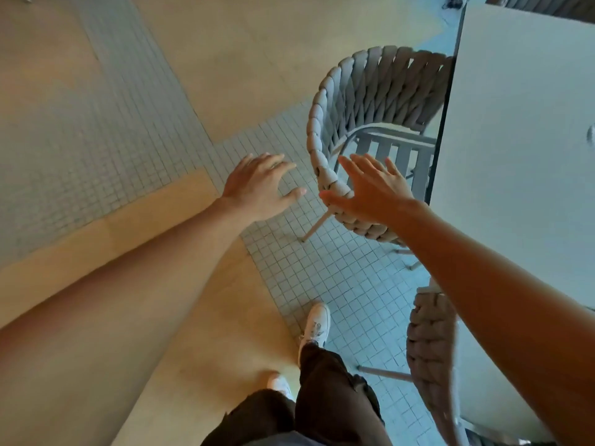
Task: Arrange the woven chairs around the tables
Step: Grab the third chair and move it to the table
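Note:
A grey woven chair [360,101] with a curved back stands tucked against the left edge of a white table [521,156], its slatted seat partly under the tabletop. My right hand [373,188] hovers over the chair's near armrest, fingers spread, holding nothing. Left of the chair, my left hand [260,185] is held above the tiled floor with its fingers apart and empty. A second woven chair [431,349] stands closer to me along the same table edge, partly hidden by my right forearm.
My legs in dark trousers and white shoes [317,323] stand on the floor below. The floor mixes small grey tiles [322,278] with wood-look strips [96,226]. Another woven chair [547,4] shows beyond the table's far end.

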`<act>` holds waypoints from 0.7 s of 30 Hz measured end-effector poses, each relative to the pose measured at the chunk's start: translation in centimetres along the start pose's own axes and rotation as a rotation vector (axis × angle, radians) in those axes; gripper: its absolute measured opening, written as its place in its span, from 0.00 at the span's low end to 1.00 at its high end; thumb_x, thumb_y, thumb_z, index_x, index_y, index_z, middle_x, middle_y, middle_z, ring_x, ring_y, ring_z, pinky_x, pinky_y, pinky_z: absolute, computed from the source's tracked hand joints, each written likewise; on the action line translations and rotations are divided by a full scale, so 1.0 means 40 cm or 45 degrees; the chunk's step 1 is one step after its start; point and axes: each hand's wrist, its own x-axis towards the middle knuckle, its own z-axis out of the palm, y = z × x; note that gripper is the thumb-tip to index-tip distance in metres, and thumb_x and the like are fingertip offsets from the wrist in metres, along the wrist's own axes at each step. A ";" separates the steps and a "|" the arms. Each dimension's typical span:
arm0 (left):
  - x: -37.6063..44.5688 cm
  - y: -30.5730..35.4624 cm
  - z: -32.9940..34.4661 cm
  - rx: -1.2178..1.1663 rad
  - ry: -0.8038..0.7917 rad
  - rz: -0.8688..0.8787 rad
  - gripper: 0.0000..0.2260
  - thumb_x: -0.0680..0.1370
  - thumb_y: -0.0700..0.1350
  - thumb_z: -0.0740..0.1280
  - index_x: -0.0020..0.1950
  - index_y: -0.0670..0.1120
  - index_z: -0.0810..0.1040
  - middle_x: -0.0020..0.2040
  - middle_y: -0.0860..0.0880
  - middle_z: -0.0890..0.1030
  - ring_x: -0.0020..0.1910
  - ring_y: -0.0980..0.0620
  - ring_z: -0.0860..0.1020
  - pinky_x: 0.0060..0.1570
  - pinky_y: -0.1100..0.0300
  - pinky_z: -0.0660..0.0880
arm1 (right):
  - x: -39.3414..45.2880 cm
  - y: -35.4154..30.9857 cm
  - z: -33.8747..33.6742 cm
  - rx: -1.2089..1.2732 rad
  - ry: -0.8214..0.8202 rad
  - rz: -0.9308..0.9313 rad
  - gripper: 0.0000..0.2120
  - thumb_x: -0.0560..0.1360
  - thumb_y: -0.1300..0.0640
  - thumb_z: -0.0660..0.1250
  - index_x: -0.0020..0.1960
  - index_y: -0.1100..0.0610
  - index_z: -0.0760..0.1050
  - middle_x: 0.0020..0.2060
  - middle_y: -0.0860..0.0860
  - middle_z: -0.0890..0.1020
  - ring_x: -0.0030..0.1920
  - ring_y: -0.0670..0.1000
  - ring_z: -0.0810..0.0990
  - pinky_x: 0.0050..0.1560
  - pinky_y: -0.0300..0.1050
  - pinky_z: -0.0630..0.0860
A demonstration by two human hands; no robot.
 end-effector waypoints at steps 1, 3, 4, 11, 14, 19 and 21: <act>0.027 -0.012 -0.006 -0.006 0.014 -0.016 0.34 0.78 0.72 0.53 0.77 0.53 0.67 0.77 0.48 0.67 0.76 0.45 0.64 0.74 0.44 0.57 | 0.033 0.010 -0.007 -0.004 -0.007 -0.010 0.52 0.69 0.18 0.41 0.81 0.51 0.53 0.80 0.53 0.61 0.79 0.56 0.58 0.77 0.66 0.53; 0.077 -0.035 -0.015 -0.029 0.028 -0.047 0.34 0.78 0.72 0.53 0.77 0.53 0.67 0.77 0.48 0.67 0.76 0.45 0.64 0.74 0.43 0.58 | 0.099 0.025 -0.020 -0.030 -0.019 -0.037 0.50 0.71 0.18 0.42 0.81 0.51 0.54 0.80 0.53 0.61 0.79 0.56 0.58 0.77 0.66 0.52; 0.098 -0.045 -0.017 -0.032 0.026 -0.046 0.34 0.78 0.72 0.53 0.77 0.54 0.67 0.77 0.48 0.67 0.76 0.45 0.64 0.74 0.43 0.58 | 0.125 0.032 -0.025 -0.046 -0.017 -0.047 0.50 0.71 0.18 0.42 0.81 0.51 0.54 0.80 0.53 0.61 0.79 0.56 0.58 0.78 0.65 0.51; 0.225 -0.147 -0.028 -0.050 -0.018 -0.045 0.35 0.77 0.73 0.51 0.77 0.54 0.65 0.78 0.48 0.65 0.77 0.46 0.62 0.76 0.43 0.56 | 0.313 0.045 -0.053 -0.098 -0.071 -0.054 0.52 0.70 0.18 0.39 0.82 0.51 0.50 0.81 0.54 0.58 0.80 0.57 0.54 0.78 0.64 0.50; 0.275 -0.208 -0.028 -0.055 -0.002 -0.030 0.35 0.77 0.73 0.51 0.77 0.54 0.66 0.78 0.48 0.66 0.77 0.46 0.63 0.76 0.43 0.56 | 0.392 0.027 -0.065 -0.068 -0.070 -0.040 0.51 0.70 0.17 0.40 0.82 0.50 0.50 0.81 0.54 0.57 0.80 0.57 0.54 0.79 0.64 0.49; 0.387 -0.365 -0.048 -0.080 -0.020 0.039 0.35 0.77 0.73 0.52 0.77 0.53 0.65 0.78 0.47 0.66 0.77 0.46 0.62 0.77 0.44 0.54 | 0.545 -0.028 -0.079 -0.028 -0.056 0.023 0.51 0.70 0.17 0.41 0.82 0.50 0.50 0.81 0.54 0.57 0.81 0.57 0.54 0.78 0.65 0.48; 0.448 -0.444 -0.067 -0.084 -0.045 0.074 0.35 0.77 0.73 0.52 0.78 0.53 0.65 0.78 0.48 0.65 0.78 0.46 0.61 0.77 0.45 0.52 | 0.619 -0.058 -0.090 -0.033 -0.062 0.070 0.51 0.70 0.17 0.40 0.83 0.50 0.49 0.82 0.54 0.56 0.81 0.56 0.53 0.78 0.65 0.47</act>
